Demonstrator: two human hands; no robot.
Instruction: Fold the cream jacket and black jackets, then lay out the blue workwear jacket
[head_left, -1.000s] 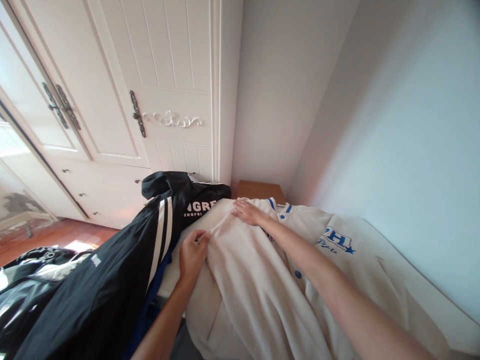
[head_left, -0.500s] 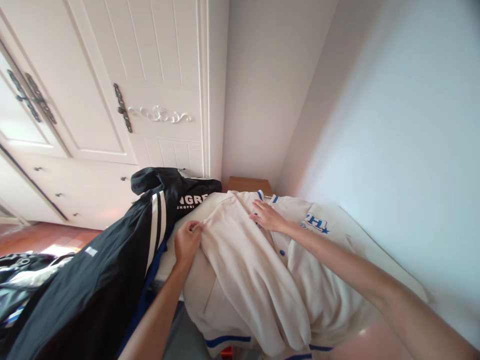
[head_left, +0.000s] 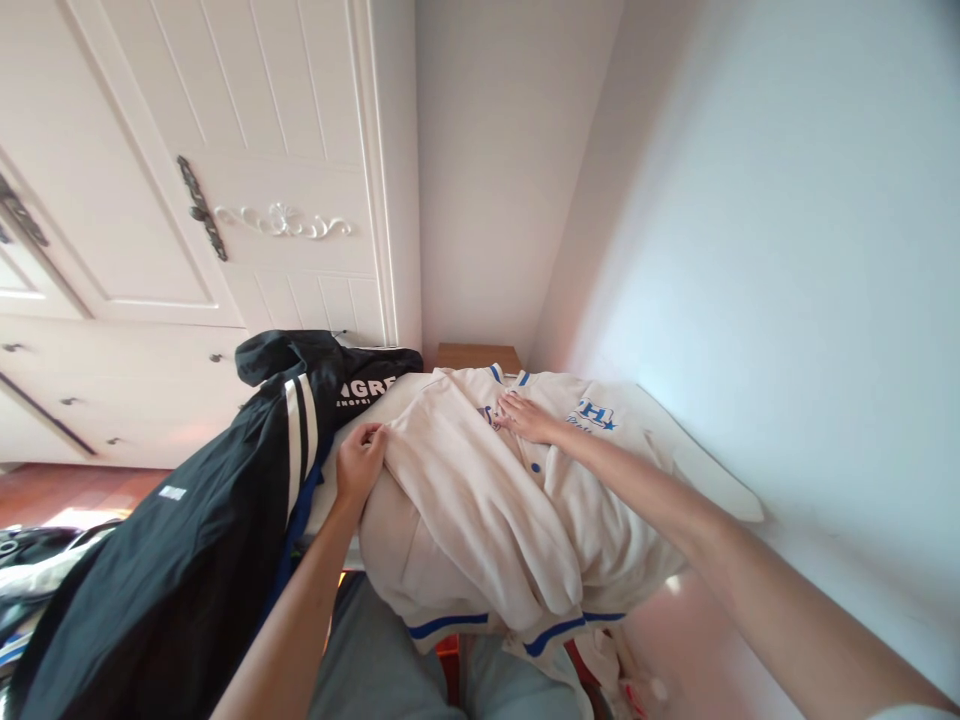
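Observation:
A cream jacket (head_left: pixel 450 480) with blue-striped hem and collar and blue buttons lies spread on a white padded surface (head_left: pixel 720 480). One of its sleeves is laid down across the front. My left hand (head_left: pixel 361 460) pinches the jacket's edge at the left, near the folded sleeve. My right hand (head_left: pixel 525 417) rests on the chest by the button line, just below the collar, with its fingers stretched out. Blue lettering shows on the jacket's chest to the right of that hand.
A black jacket (head_left: pixel 195 520) with white stripes is draped at the left. Behind stands a white wardrobe (head_left: pixel 300 120) with dark handles. A brown box (head_left: pixel 478 357) sits beyond the collar, and a pale wall (head_left: pixel 787 250) rises at the right. Bundled items lie at far left.
The view has shifted, so most things appear further left, and my legs now show below the hem. My left hand keeps its pinch; my right hand stays on the jacket's chest.

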